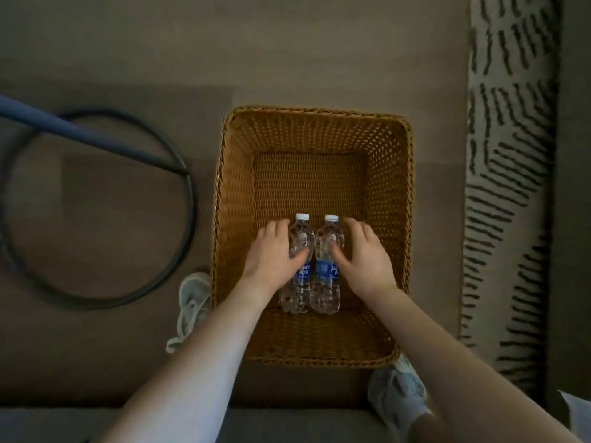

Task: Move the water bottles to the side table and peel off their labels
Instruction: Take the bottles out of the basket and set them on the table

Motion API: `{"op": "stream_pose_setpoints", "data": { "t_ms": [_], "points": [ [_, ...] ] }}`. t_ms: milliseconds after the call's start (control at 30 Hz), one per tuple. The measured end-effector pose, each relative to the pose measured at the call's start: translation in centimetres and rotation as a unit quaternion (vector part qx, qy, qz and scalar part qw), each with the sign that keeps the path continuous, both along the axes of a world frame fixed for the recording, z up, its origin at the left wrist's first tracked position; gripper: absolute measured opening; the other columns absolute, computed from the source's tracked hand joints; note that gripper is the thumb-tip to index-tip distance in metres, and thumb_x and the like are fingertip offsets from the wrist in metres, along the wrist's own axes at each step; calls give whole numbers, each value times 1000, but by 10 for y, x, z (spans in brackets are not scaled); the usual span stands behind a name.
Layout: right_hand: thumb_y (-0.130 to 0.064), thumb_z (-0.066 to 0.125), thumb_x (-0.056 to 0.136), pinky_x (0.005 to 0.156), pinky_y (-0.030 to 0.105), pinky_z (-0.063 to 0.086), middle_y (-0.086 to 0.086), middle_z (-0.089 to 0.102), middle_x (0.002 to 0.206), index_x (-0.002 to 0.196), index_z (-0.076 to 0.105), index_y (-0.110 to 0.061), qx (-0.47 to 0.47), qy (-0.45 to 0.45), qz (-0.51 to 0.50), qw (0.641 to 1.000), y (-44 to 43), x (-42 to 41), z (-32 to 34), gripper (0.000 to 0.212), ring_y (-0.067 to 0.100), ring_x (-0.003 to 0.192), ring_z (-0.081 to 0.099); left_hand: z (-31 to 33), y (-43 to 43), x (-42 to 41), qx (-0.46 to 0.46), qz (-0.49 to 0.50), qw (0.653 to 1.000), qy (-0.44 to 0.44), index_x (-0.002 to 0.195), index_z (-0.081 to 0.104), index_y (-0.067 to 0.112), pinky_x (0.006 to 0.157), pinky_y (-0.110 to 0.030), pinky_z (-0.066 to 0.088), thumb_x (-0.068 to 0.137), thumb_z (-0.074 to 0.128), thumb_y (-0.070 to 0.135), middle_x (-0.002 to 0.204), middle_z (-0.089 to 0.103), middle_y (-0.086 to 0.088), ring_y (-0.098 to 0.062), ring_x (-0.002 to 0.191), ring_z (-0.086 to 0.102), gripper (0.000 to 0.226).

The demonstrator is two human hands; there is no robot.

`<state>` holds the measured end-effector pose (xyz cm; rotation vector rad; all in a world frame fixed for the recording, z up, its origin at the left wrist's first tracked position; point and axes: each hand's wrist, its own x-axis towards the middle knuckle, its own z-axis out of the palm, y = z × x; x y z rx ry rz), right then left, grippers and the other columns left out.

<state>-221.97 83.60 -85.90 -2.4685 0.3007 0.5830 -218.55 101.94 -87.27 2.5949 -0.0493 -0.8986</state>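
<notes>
left hand (pixel 275 252) gripped left bottle (pixel 301 275) | right hand (pixel 364 255) gripped right bottle (pixel 323 270) | both lay parallel by basket's (pixel 385 174) near wall, caps away

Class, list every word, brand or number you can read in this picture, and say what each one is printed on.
"AFIN" (partial and blurred; the rest is unreadable): white letters on the left bottle's blue label.
On the right bottle's blue label: white print, too blurred to read.
No other text shows.

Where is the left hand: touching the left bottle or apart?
Touching. The head view shows the left hand laying its thumb across the left bottle.
</notes>
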Motion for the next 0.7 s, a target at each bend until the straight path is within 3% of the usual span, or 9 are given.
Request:
{"op": "stream_pose_setpoints", "data": {
  "t_ms": [200,367,467,533,567,633,700],
  "points": [
    [-52,59,93,98,38,49,9,40,153,154,25,-21,47,67,-118,990,6,-3,-86,76,27,131,51,-81,-9,-3,7,66,997,44,150,31,11,112,-40,37,87,66,53,146,43,-10,-27,134,42,83],
    [-40,74,88,98,23,38,9,42,150,156,25,-16,122,116,-217,962,11,2,-110,88,24,132,49,-100,-17,-4,-23,121,989,82,142,41,11,105,-39,44,85,67,55,136,49,-10,-27,125,49,76],
    [-32,77,86,106,36,48,9,51,140,149,38,-11,128,148,-240,951,11,8,-117,78,24,125,55,-105,-22,-3,-35,136,985,102,137,45,10,98,-38,49,81,68,61,130,50,-9,-26,118,53,79],
    [-27,80,84,95,36,56,8,60,126,135,51,-9,139,172,-256,941,8,12,-120,61,20,110,63,-106,-25,-2,-45,143,983,110,134,46,8,87,-33,49,79,71,60,127,52,-9,-24,113,56,80],
    [-24,82,82,82,27,59,5,65,117,127,55,-10,147,182,-264,936,6,13,-122,54,14,98,65,-107,-26,-1,-50,152,981,111,133,47,7,84,-30,48,78,74,58,126,53,-9,-24,111,57,80],
    [-22,86,78,61,11,50,-1,69,103,117,58,-15,159,193,-273,929,1,16,-122,48,0,80,62,-107,-27,0,-58,181,976,110,130,49,5,83,-30,50,74,80,54,124,56,-10,-25,111,59,81],
    [-22,88,76,50,5,43,-9,67,93,120,62,-13,160,185,-275,930,0,17,-117,52,-7,73,55,-101,-25,0,-53,207,972,101,126,52,5,80,-30,50,70,85,49,121,58,-10,-25,109,60,79]
  ]
}}
